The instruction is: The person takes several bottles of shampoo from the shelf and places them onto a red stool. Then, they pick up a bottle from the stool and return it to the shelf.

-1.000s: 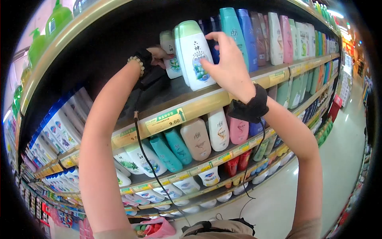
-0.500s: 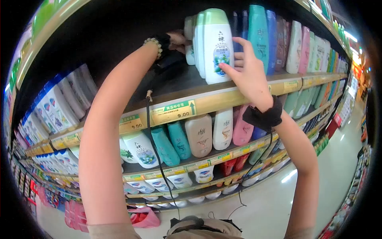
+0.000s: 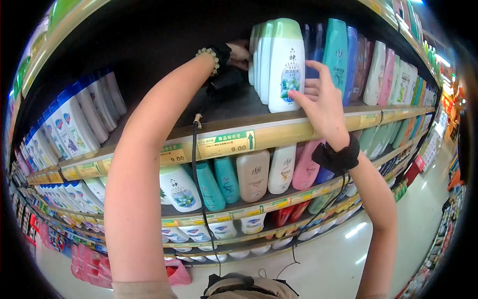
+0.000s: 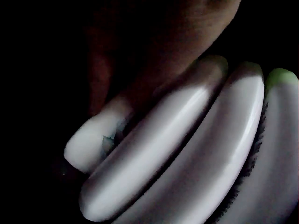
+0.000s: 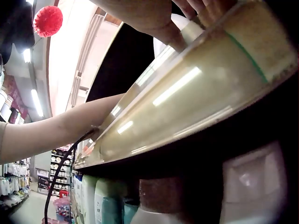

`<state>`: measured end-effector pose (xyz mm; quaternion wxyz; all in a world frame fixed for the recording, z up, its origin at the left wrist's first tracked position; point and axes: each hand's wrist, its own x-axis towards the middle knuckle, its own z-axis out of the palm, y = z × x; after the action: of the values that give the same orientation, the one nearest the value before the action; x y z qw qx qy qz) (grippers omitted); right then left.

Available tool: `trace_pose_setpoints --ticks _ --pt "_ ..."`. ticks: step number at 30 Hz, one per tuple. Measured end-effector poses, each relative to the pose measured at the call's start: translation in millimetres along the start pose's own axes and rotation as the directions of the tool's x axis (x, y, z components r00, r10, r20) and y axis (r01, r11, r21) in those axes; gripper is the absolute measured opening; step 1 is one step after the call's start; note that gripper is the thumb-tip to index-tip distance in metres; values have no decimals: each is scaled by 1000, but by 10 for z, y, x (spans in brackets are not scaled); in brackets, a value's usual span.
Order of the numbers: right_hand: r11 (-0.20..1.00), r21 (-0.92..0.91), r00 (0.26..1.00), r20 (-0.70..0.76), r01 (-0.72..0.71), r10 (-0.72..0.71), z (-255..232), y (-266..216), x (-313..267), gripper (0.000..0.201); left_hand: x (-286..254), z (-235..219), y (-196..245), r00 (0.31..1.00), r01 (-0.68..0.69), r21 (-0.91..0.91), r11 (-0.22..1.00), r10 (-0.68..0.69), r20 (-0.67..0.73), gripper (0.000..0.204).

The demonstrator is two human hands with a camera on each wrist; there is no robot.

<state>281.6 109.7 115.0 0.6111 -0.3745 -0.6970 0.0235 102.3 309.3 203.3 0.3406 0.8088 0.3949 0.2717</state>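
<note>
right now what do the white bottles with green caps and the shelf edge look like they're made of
White bottles: probably glossy moulded plastic; long soft highlights run down their rounded sides in the left wrist view, with printed labels on the front.

Shelf edge: a smooth tan strip, glossy enough to reflect ceiling lights in the right wrist view; painted metal or plastic, I cannot tell which.

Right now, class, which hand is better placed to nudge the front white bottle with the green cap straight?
Right hand: its fingertips touch the front white bottle with the green cap. Left hand reaches behind the row.
</note>
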Motion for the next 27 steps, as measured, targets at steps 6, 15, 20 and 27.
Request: trace_pose_setpoints --ticks 6,15,20,27 --pt "1000 -18 1000 -5 8 -8 2 11 -8 55 -54 34 73 1000 10 44 999 -9 -26 51" --pt "999 -54 1000 -14 -1 1 -3 -12 -22 53 -81 24 119 1000 1 101 995 -2 6 39" --pt "999 -35 1000 -11 -2 2 7 7 -4 53 -115 51 146 1000 5 143 990 -8 20 44" --pt "999 -38 1000 -16 -11 10 15 20 8 53 -99 16 133 995 13 198 980 -33 95 53"
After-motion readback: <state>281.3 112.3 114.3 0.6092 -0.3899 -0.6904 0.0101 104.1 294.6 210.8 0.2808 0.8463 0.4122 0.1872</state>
